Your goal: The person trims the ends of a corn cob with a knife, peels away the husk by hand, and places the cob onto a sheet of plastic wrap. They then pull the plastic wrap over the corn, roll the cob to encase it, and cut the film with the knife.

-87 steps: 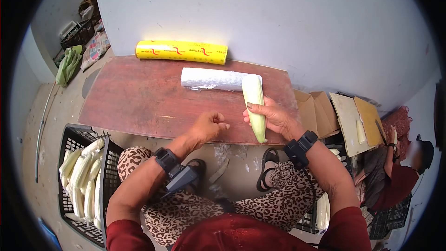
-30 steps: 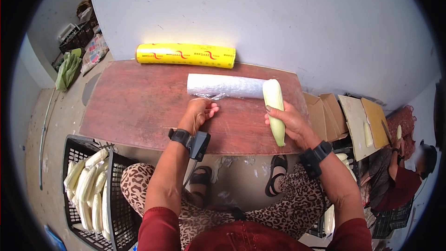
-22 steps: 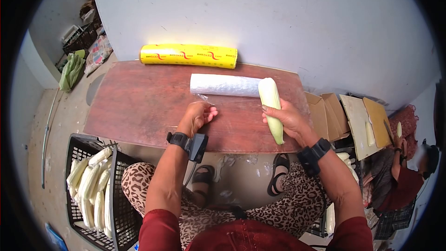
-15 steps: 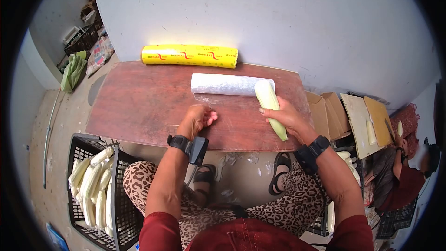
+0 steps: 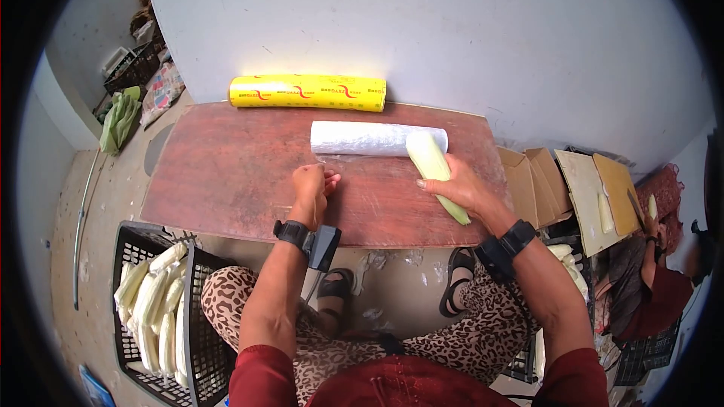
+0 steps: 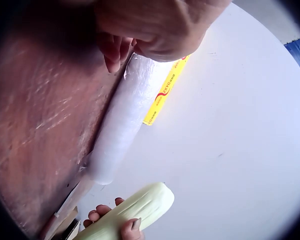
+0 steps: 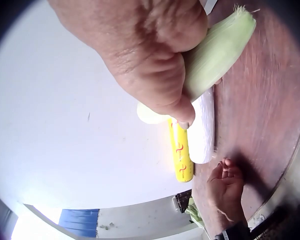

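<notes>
My right hand (image 5: 466, 185) grips an ear of corn (image 5: 428, 157) in pale green husk, thumb across its front. The corn slants, and its whitish top overlaps the right end of a roll of clear cling film (image 5: 358, 138) in the head view. My left hand (image 5: 309, 190) is low over the table, left of the corn, with fingers curled and thumb against them. It pinches the edge of thin film drawn from the roll toward me; the transparent film barely shows. In the right wrist view the left hand's fingertips (image 7: 227, 162) lie close to the roll's end.
A yellow printed roll (image 5: 308, 93) lies at the back of the brown table (image 5: 226, 173), against the wall. A black crate (image 5: 197, 324) of wrapped corn stands at left. Cardboard boxes (image 5: 532, 185) and another person (image 5: 664, 286) are at right. Film scraps litter the floor.
My left hand has come from beside the roll back toward me, drawing film. The corn in my right hand has moved left along the roll over the last second and tilted more.
</notes>
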The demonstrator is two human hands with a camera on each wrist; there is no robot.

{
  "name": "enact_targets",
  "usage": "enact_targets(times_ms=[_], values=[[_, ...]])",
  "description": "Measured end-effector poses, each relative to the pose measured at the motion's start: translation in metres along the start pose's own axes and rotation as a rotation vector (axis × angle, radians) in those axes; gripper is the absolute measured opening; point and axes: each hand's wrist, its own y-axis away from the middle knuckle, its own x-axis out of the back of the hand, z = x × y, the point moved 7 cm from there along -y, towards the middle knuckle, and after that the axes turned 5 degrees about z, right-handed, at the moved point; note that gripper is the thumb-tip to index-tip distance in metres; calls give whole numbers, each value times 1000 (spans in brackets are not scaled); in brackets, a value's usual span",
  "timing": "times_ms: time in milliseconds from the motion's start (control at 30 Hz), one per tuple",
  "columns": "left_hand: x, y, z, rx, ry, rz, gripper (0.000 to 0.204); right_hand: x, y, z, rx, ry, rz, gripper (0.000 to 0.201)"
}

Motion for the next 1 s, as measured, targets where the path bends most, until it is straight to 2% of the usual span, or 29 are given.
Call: enact_targets(times_ms=[67,167,267,367,467,700,867,1000], values=[[-8,-8,-10,190,141,-76,12,1,3,-2,-1,36,-11,58],[-18,-13,-16,247,201,-198,11,4,9,-9,-9,-9,10,57],[-22,-11,-18,195,203,-217,11,4,9,-6,15,-100,14,57],[-25,-15,-19,217,220,-283,11,4,12,-8,-13,-108,-4,58],[-23,-19,-23,241,215,-264,11,5,13,-9,-8,-66,-21,60],[-11,-6,-14,98,244,-102,14,6,15,-12,-5,-59,-23,62],[-1,-7,-13,109,238,18,26,7,15,-13,3,-58,-25,62],[0,-8,-8,56,270,21,36,8,16,-15,6,-27,-37,60]])
